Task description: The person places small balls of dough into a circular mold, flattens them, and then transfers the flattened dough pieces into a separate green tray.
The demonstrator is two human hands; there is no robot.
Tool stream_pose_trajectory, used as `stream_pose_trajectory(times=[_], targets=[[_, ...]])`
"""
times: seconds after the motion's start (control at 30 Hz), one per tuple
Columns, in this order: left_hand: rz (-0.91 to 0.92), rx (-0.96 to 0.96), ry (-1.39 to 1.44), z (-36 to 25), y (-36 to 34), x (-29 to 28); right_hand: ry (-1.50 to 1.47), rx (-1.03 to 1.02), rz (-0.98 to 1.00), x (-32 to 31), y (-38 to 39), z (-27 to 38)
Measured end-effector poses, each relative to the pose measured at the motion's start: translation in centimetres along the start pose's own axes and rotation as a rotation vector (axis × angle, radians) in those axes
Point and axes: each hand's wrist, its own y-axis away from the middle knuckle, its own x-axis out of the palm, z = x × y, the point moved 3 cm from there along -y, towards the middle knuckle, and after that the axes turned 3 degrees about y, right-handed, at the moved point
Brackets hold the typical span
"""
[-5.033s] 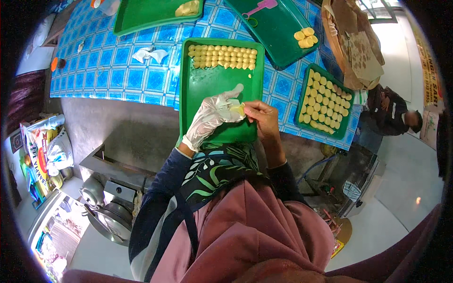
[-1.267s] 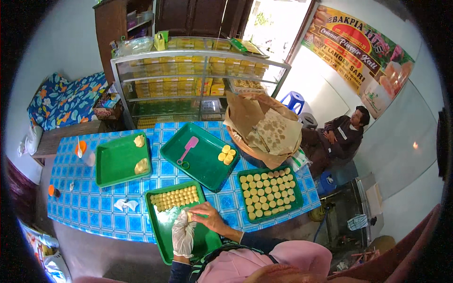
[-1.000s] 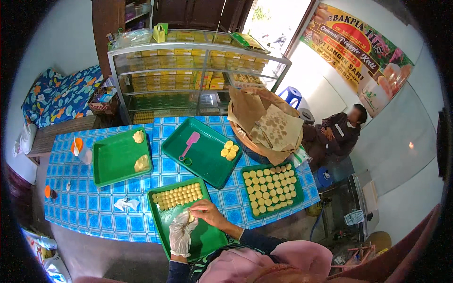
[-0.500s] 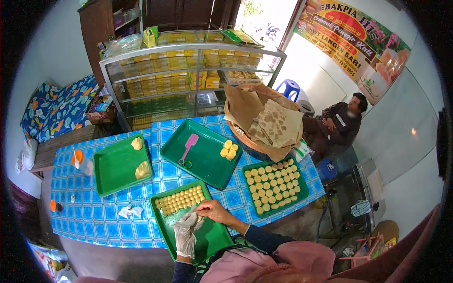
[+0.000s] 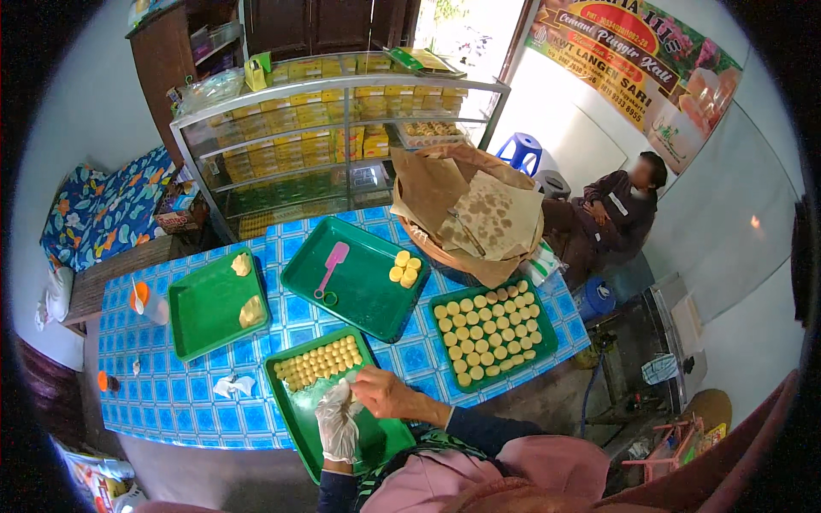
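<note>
My left hand [image 5: 337, 421], in a clear plastic glove, is above the near green tray [image 5: 301, 445]. Bare, my right hand [image 5: 383, 395] meets its fingertips from the right. The fingers of both are drawn together, and whatever lies between them is hidden. Just beyond, small round dough balls [image 5: 321, 362] sit in close rows at the tray's far end. To the right, another green tray [image 5: 548, 342] carries rows of flat round pale cakes [image 5: 484, 334].
A dark green tray [image 5: 363, 315] holds a pink spatula [image 5: 332, 267], a green ring and several yellow rounds. The left tray [image 5: 203, 299] bears two dough lumps. A paper-lined basket [image 5: 416, 240] stands behind; a glass cabinet [image 5: 346, 137] is at the back. A person [image 5: 620, 205] sits at right.
My right hand has turned over my left fingertips, covering more of them. Both hands stay together above the near tray. The whole view has shifted slightly.
</note>
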Motion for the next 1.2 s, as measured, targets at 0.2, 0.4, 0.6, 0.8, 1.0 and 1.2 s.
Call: stream_pose_trajectory(times=[0.2, 0.4, 0.6, 0.8, 1.0, 1.2], targets=[[-0.018, -0.036, 0.167, 0.3, 0.4, 2.4, 0.083, 0.037, -0.012, -1.7, 1.9, 0.2], [0.009, -0.077, 0.311, -3.0, 0.9, 6.4, -0.319, 0.531, -0.155, -2.0, 4.1, -2.0], [-0.014, -0.181, 0.532, -2.1, 1.8, 7.9, 0.011, 0.162, -0.218, -3.2, 4.7, -2.1], [0.012, -0.030, 0.297, -0.5, 2.1, 8.6, 0.076, 0.038, -0.287, -5.2, 4.4, -1.1], [0.014, -0.203, 0.683, 0.5, 2.2, 11.8, -1.053, 0.857, -0.223, -4.5, 7.2, -4.7], [0.075, -0.136, 0.560, 1.5, 2.6, 12.2, 0.181, 0.116, -0.295, -8.4, 6.9, -2.1]])
